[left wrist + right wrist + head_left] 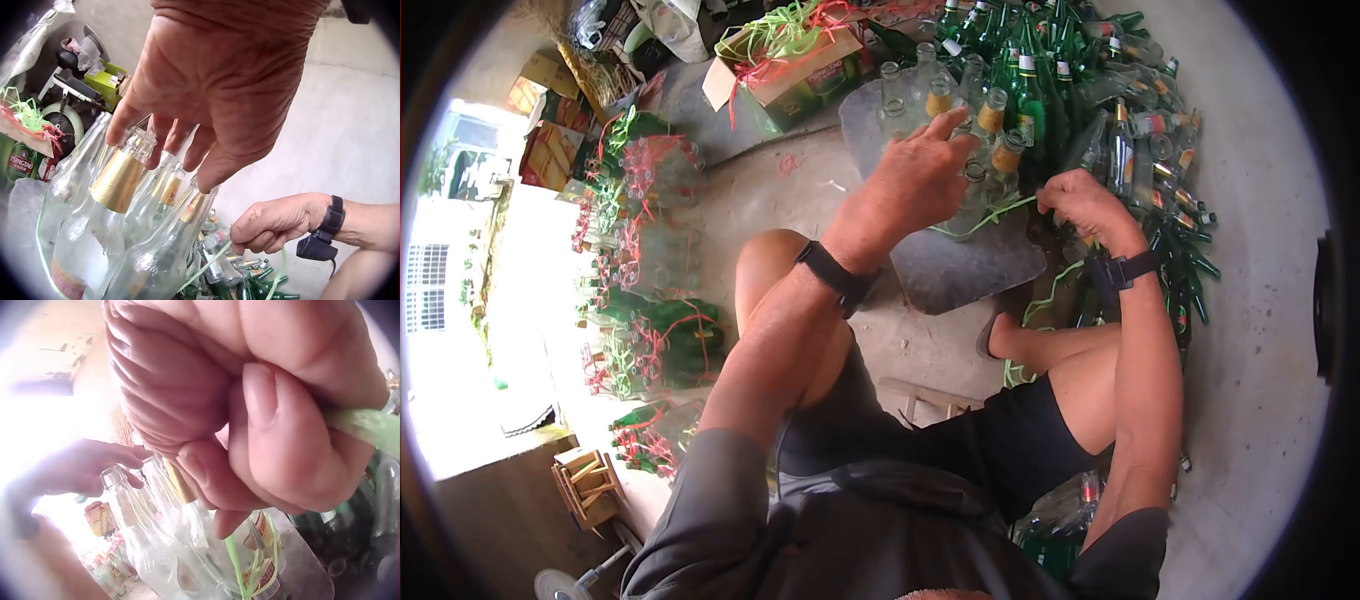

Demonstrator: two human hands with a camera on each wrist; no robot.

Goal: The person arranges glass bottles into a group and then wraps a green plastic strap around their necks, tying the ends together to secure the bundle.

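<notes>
Clear glass bottles (87, 247), some with gold foil necks, stand bunched on a grey board (975, 270) in front of the person. The left hand (915, 185) lies over their tops; in the left wrist view its fingers (161, 140) reach down among the bottle mouths. A pale green plastic string (1005, 210) runs around the lower part of the bunch. To the right of the bottles, the right hand (1095, 210) grips this string in curled fingers. The string stretches from that hand to the bottles, and another length hangs below the hand.
Many green bottles (1030, 110) crowd behind and to the right. A carton (815, 85) with red and green string stands at the back. Tied bottle bundles (665, 250) line the left side. A wooden stool (920, 395) is between the person's legs.
</notes>
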